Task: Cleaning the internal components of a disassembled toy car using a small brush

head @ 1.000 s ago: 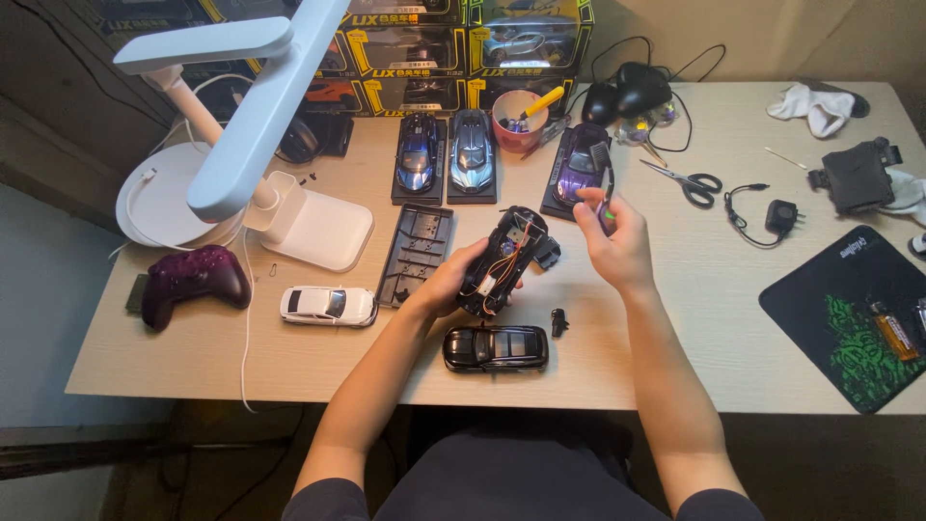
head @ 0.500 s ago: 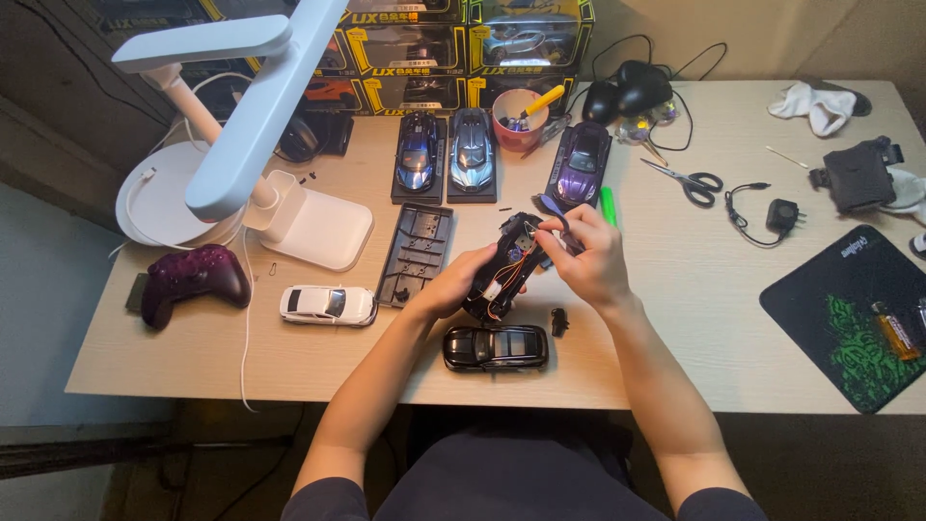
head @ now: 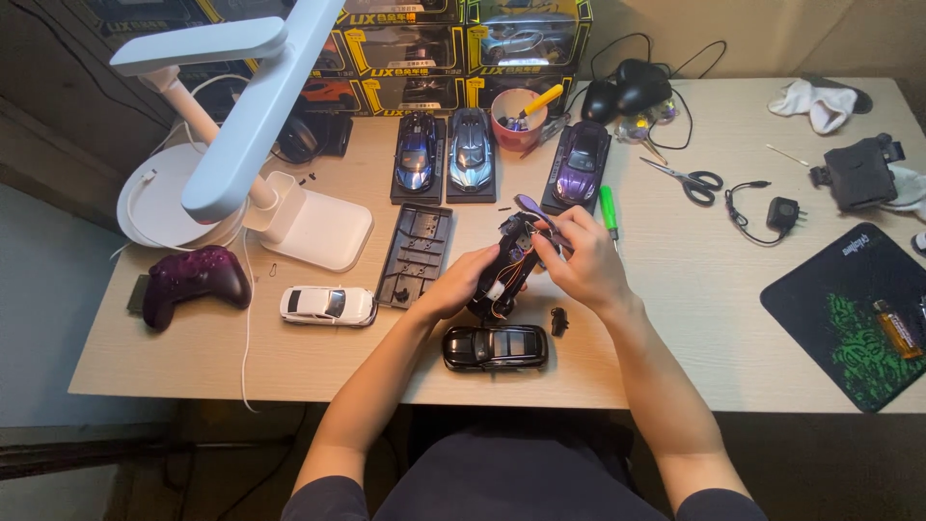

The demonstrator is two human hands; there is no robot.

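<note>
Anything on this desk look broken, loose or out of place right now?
The dark model car held in both hands has its underside open, with coloured wires showing. A small black part lies loose on the desk beside the black car. The green screwdriver lies by the right hand. Nothing spilled.

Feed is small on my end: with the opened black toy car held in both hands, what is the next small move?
Probably lift the purple part clear: the right hand pinches it above the opened toy car, which the left hand steadies. Green screwdriver lies on the desk.
</note>
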